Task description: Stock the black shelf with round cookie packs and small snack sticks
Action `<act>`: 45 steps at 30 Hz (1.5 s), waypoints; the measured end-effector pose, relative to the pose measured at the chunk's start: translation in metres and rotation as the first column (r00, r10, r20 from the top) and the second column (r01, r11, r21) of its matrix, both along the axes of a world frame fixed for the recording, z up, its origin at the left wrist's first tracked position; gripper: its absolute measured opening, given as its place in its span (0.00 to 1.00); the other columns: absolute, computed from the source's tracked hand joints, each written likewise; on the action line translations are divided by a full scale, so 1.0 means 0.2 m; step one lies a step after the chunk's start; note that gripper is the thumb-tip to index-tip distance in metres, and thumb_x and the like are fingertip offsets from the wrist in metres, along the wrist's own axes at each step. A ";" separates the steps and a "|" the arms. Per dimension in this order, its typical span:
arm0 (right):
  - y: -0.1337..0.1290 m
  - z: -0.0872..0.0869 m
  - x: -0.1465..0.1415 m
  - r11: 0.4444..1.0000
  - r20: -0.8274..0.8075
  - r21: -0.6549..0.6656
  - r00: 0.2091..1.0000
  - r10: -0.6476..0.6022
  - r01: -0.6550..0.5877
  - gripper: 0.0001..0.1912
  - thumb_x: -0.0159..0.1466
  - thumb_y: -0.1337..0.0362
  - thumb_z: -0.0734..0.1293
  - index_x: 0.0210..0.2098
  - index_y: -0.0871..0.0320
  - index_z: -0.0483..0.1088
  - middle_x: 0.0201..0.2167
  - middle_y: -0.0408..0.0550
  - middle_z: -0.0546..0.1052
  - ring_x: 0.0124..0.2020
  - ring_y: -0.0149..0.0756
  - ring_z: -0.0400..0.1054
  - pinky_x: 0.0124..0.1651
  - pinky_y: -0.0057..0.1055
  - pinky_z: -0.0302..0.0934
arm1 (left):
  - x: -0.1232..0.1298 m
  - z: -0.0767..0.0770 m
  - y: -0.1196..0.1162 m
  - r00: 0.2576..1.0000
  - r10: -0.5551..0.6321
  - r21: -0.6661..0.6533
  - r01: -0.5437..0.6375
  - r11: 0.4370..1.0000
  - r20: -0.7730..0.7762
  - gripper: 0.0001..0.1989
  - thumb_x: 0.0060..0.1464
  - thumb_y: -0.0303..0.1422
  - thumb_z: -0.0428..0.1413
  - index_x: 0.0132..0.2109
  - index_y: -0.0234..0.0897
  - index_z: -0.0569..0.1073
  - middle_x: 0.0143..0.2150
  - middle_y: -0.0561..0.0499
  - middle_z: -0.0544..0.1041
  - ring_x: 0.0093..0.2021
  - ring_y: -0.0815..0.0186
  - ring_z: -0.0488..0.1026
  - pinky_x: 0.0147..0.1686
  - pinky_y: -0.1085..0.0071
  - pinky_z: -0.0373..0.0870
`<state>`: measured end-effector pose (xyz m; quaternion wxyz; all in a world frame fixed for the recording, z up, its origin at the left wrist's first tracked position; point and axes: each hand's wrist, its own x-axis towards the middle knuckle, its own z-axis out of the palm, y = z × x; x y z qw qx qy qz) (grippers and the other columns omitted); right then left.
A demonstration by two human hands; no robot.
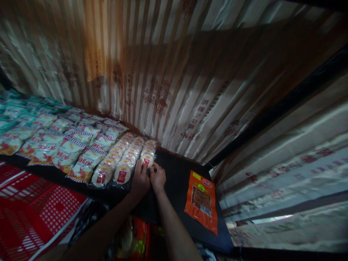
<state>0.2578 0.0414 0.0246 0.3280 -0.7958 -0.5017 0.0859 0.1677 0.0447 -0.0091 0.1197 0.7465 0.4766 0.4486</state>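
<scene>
On the black shelf, my left hand (141, 178) and my right hand (157, 175) meet at a clear-wrapped round cracker pack (147, 160) with a red label, at the front of the rightmost row. The fingers of both hands are closed on its near edge. Two more rows of similar round packs (122, 174) lie just left of my left hand. Further left are rows of white and orange snack bags (86, 163) with striped edges. An orange flat pouch (202, 201) lies alone on the shelf (174, 177), right of my right hand.
Green snack bags (16, 110) fill the far left. A red plastic basket (58, 206) stands below the shelf at the lower left. More orange packages (140, 233) show beneath my forearms. Pleated printed sheeting (163, 72) hangs behind, with a dark pole (272, 108) at the right.
</scene>
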 end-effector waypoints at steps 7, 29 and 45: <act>0.02 0.00 0.00 1.000 -0.003 -0.010 1.000 -0.001 0.001 0.16 0.59 0.62 0.59 0.43 0.54 0.73 0.35 0.47 0.76 0.38 0.38 0.66 0.39 0.29 0.57 | 0.00 -0.02 0.00 0.999 0.001 0.019 0.000 1.000 -0.048 0.25 0.47 0.19 0.44 0.55 0.27 0.62 0.62 0.37 0.55 0.65 0.51 0.43 0.59 0.50 0.54; 0.07 0.01 -0.02 1.000 -0.037 -0.015 0.999 -0.025 0.024 0.17 0.58 0.61 0.59 0.45 0.56 0.70 0.41 0.50 0.74 0.43 0.42 0.64 0.45 0.32 0.56 | 0.00 -0.01 0.00 0.993 0.015 0.080 -0.006 0.997 -0.115 0.24 0.49 0.18 0.43 0.55 0.25 0.63 0.60 0.34 0.60 0.65 0.48 0.42 0.57 0.46 0.57; 0.12 -0.01 -0.01 0.986 -0.348 0.164 0.937 0.025 0.035 0.30 0.62 0.53 0.51 0.54 0.68 0.62 0.54 0.61 0.66 0.55 0.43 0.58 0.58 0.37 0.49 | -0.01 -0.01 0.00 0.996 -0.001 0.052 0.006 0.999 -0.094 0.29 0.48 0.18 0.43 0.59 0.27 0.57 0.62 0.36 0.57 0.65 0.52 0.43 0.57 0.49 0.58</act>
